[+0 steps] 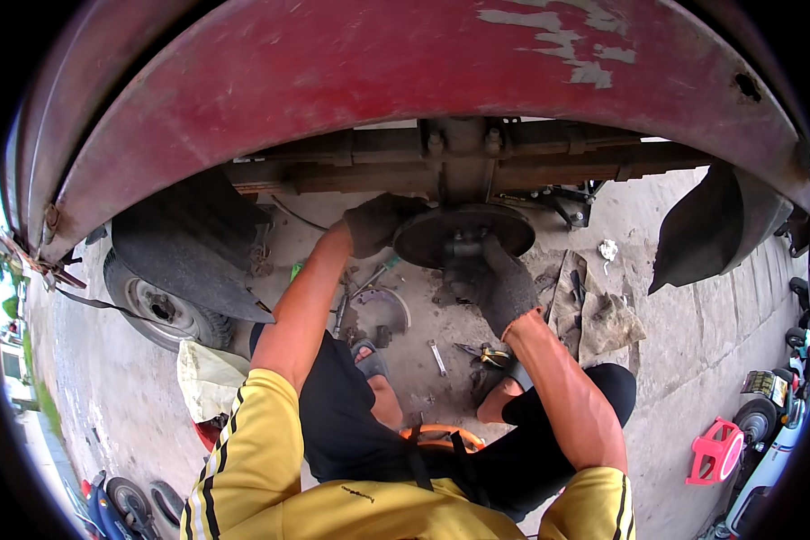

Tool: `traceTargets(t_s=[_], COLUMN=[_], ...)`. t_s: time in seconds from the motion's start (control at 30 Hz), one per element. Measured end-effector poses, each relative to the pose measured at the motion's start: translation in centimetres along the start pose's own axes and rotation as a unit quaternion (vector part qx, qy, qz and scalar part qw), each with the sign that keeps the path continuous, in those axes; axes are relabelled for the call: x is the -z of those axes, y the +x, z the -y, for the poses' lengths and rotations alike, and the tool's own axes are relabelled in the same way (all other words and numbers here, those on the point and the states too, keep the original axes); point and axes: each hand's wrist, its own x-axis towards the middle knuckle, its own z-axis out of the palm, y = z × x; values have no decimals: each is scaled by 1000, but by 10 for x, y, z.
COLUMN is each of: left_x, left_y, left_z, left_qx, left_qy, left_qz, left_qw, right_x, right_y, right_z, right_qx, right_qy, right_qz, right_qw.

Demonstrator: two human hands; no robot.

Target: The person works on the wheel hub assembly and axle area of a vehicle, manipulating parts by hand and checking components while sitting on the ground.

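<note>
Under the red vehicle body, a dark round brake plate [418, 241] sits at the end of the axle, with a greasy hub [464, 256] sticking out of its middle. My left hand [378, 225], in a dark work glove, is closed at the plate's left rim; its fingertips are partly hidden. My right hand [510, 290], gloved too, reaches to the right side of the hub with its fingers curled. What it grips there, if anything, is hidden. Below on the ground lie a curved brake shoe [396, 306], a spanner [437, 357] and pliers [486, 354].
Rusty leaf springs [333, 174] run across above the plate. The red fender [333, 81] arches over my hands, with a black mudguard [184, 238] at left. A wheel [162, 301], a dirty cloth [603, 319], a red stool [716, 452] and parked motorbikes [769, 414] stand around.
</note>
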Motion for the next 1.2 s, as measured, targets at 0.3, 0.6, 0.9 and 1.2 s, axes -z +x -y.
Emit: traceTargets(t_s=[0.3,0.6,0.9,1.2], left_x=[6,2,-12,-114], left_y=[-18,-46,-61,-44], left_z=[-12,-42,-81,-104], left_qx=[206,108,6,191], left_qy=[-285,-69,101,-355], left_qz=[-91,-338,-316,-286], left_qw=[932,932,944,869], right_x=[-2,-7,-21,-61], right_y=[1,-5,-37,35], right_z=[4,10,71,116], right_qx=[-15,-24,268,129], right_qy=[32,30,-531,-836], right_qz=[17,-13,-189,-101], right_qw=[999,999,781,524])
